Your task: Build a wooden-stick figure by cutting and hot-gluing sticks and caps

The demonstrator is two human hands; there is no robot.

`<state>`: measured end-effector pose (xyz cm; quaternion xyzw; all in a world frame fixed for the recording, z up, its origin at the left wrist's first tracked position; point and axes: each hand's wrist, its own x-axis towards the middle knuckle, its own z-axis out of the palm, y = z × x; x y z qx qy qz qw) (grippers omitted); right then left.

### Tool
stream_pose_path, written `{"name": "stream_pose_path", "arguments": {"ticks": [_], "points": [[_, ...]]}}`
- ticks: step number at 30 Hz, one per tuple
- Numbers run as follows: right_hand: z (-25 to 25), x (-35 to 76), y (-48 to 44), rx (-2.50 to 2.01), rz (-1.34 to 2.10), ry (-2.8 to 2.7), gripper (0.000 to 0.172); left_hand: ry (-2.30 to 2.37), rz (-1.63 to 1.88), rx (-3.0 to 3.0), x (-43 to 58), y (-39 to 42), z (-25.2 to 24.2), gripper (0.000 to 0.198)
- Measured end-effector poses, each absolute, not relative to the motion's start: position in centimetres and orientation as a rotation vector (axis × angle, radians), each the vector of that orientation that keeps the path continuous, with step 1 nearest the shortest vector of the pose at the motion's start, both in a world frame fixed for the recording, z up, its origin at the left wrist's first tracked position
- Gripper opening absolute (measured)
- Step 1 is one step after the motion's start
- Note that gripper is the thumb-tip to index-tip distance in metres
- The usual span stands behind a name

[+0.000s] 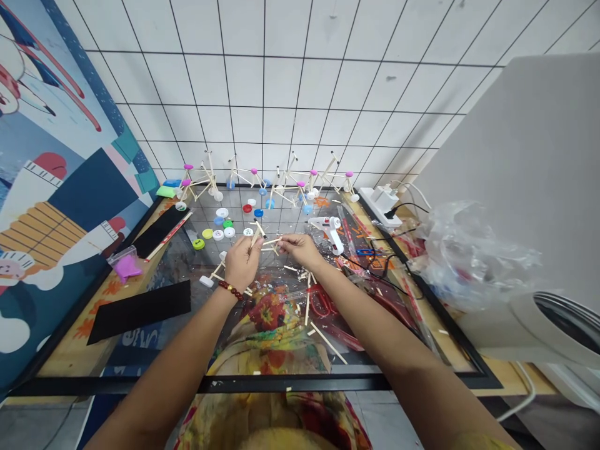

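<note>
My left hand (241, 264), with a beaded bracelet at the wrist, is closed on a small frame of pale wooden sticks (259, 230) with dark tips. Just right of it, my right hand (302, 251) pinches the end of a thin wooden stick (271, 241) that meets the frame. Whether the two are joined I cannot tell. Below and left of my left hand, more joined sticks (217, 271) lie beside a white cap (206, 281). Loose sticks (329, 342) and scraps lie below my right hand. A white glue gun (332, 232) rests beyond it.
Several stick models (290, 181) with pink tops stand along the tiled wall. Coloured bottle caps (228, 224) lie before them. Red-handled scissors (321, 302), a power strip (380, 206), a cable and plastic bags (473, 250) are right; black strips (140, 310) lie left.
</note>
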<state>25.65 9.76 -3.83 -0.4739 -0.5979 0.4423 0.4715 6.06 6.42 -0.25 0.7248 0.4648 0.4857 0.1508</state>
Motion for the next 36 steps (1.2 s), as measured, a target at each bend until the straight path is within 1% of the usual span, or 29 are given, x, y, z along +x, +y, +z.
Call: {"name": "stream_pose_path", "arguments": {"ticks": [10, 29, 36], "points": [[-3.79, 25.62, 9.77, -1.167, 1.054, -1.486, 0.036, 1.337, 1.378, 2.084, 6.00, 6.34, -0.21, 0.032], [-3.98, 25.77, 9.72, -1.192, 1.050, -1.482, 0.031, 1.365, 1.356, 2.102, 6.04, 6.36, -0.31, 0.035], [-3.75, 25.68, 9.66, -1.182, 1.057, -1.487, 0.032, 1.343, 1.370, 2.101, 6.03, 6.41, -0.45, 0.032]]}}
